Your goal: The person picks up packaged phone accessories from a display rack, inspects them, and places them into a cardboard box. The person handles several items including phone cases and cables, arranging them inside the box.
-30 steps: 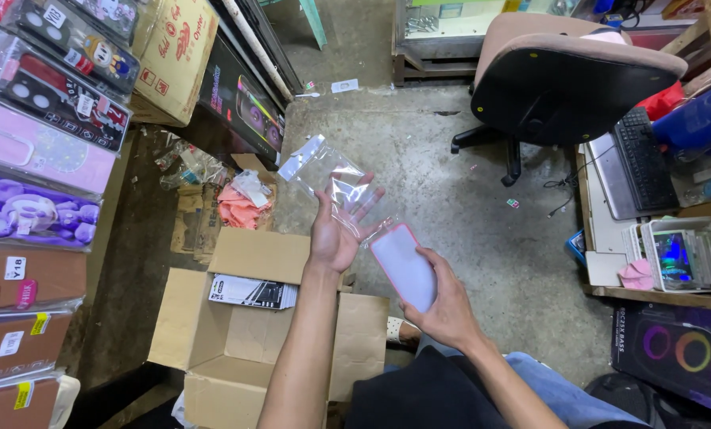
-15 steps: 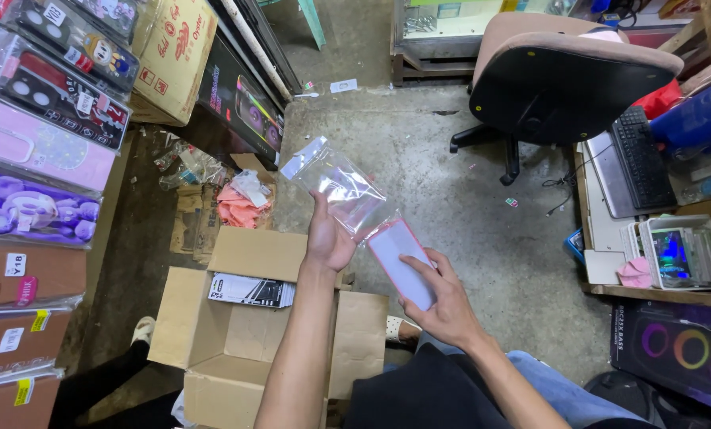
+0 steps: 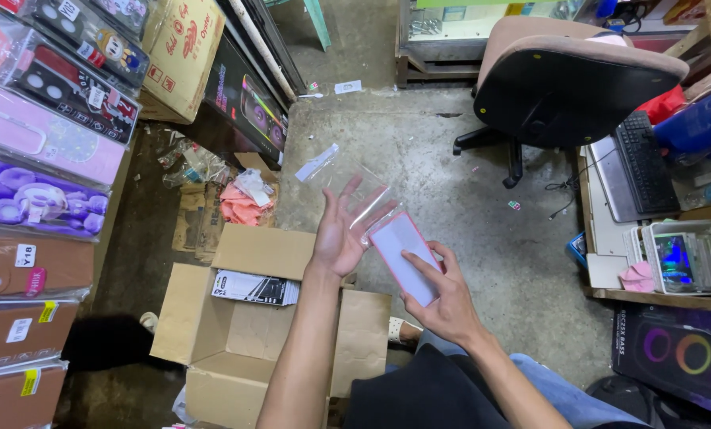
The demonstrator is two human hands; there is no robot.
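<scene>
My left hand (image 3: 341,234) is raised palm up with fingers spread, and a clear plastic bag (image 3: 347,176) rests over its fingertips. My right hand (image 3: 444,300) grips a flat white phone case with a pink rim (image 3: 403,253) from below. The case's upper end meets the mouth of the bag beside my left palm. Both hands hover over an open cardboard box (image 3: 240,349) on the floor.
Flat black-and-white packs (image 3: 256,287) lie in the box. Racks of packaged phone cases (image 3: 41,147) line the left. A pink office chair (image 3: 578,75) and a keyboard (image 3: 645,163) stand to the right. Another person's foot (image 3: 145,322) shows left of the box.
My left fingers have spread wider under the bag, and the case has edged up to the bag's mouth. A person's foot and dark leg have come in at the lower left.
</scene>
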